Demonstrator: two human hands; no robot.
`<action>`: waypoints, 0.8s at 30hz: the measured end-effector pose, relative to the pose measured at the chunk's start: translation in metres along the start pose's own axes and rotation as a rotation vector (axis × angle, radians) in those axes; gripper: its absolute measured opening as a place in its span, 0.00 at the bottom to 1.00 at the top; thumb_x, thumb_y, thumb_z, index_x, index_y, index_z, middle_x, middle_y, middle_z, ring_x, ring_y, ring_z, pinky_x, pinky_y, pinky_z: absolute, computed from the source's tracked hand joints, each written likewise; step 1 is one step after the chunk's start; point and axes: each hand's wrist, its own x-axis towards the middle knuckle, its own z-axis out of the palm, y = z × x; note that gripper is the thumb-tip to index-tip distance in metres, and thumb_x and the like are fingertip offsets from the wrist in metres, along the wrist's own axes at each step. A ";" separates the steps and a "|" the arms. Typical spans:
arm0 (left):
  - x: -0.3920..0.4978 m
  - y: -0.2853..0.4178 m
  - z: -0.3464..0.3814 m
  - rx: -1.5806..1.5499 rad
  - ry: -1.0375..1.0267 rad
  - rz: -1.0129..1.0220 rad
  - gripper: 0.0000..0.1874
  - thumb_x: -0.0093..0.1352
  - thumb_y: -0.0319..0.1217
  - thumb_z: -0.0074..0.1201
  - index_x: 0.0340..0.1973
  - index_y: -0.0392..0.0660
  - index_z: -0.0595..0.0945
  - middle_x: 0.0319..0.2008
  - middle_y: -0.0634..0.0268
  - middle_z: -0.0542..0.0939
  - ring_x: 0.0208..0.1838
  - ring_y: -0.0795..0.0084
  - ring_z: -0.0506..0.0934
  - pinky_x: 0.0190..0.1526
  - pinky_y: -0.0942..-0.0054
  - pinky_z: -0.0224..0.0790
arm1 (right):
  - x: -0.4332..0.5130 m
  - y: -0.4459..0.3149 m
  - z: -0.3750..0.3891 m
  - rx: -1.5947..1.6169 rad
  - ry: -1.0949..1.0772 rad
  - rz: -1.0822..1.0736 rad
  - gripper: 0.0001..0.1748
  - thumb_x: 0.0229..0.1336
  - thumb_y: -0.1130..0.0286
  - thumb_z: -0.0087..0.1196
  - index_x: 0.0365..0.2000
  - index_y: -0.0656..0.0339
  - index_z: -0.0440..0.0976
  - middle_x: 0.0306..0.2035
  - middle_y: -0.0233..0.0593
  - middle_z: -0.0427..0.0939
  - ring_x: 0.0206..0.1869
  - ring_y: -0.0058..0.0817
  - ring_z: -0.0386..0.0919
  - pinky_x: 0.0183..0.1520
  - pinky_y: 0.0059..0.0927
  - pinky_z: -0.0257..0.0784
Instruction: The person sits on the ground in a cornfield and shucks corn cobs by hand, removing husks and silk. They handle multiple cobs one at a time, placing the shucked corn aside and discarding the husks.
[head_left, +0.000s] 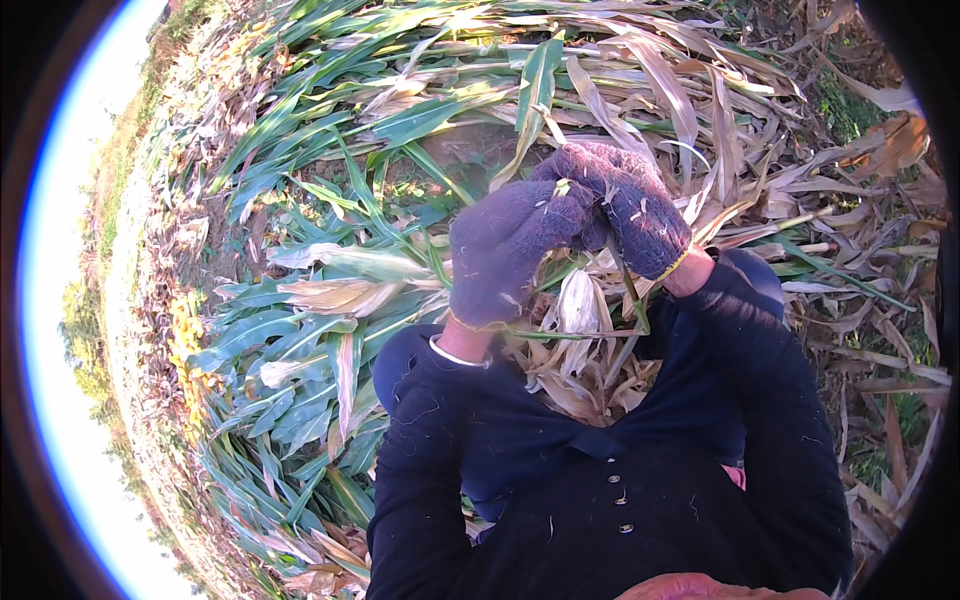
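Both my hands wear dark purple knitted gloves dusted with plant bits, and they meet above my lap. My left hand (521, 240) has its fingers curled against the right one; what lies inside its grip is hidden. My right hand (626, 202) is closed, with a thin, bent green maize stalk (636, 304) running up beneath it. Just beyond its knuckles stands a pale husk tip (553, 126). A half-dried maize leaf (537, 90) hangs beyond the hands. Between my knees lies a dry husked ear (581, 311) on loose husks.
Cut green maize stalks (300, 322) with ears in husk (349, 296) lie to my left. More stalks (450, 97) stretch across the ground ahead. Yellow bare cobs (187, 352) form a heap at far left. Dry leaves (885, 360) cover the ground on my right.
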 end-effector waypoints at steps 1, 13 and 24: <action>-0.003 -0.004 0.000 0.016 0.001 0.018 0.16 0.63 0.25 0.58 0.48 0.42 0.83 0.38 0.57 0.83 0.35 0.63 0.83 0.35 0.69 0.76 | -0.001 -0.001 0.002 -0.010 -0.008 0.024 0.15 0.65 0.58 0.57 0.38 0.61 0.79 0.30 0.23 0.76 0.32 0.12 0.73 0.35 0.16 0.70; -0.001 -0.002 -0.011 -0.254 -0.156 -0.223 0.13 0.70 0.29 0.57 0.47 0.37 0.83 0.39 0.58 0.84 0.41 0.69 0.82 0.43 0.71 0.76 | -0.007 -0.011 0.003 0.250 -0.061 0.203 0.17 0.65 0.55 0.57 0.42 0.58 0.77 0.36 0.33 0.82 0.32 0.24 0.81 0.27 0.21 0.73; 0.009 0.024 -0.010 -0.554 -0.059 -0.768 0.12 0.70 0.29 0.59 0.46 0.35 0.83 0.38 0.62 0.84 0.39 0.76 0.80 0.42 0.75 0.74 | -0.003 -0.014 0.005 -0.070 0.042 0.064 0.19 0.65 0.55 0.56 0.41 0.62 0.79 0.28 0.29 0.78 0.28 0.14 0.75 0.26 0.15 0.66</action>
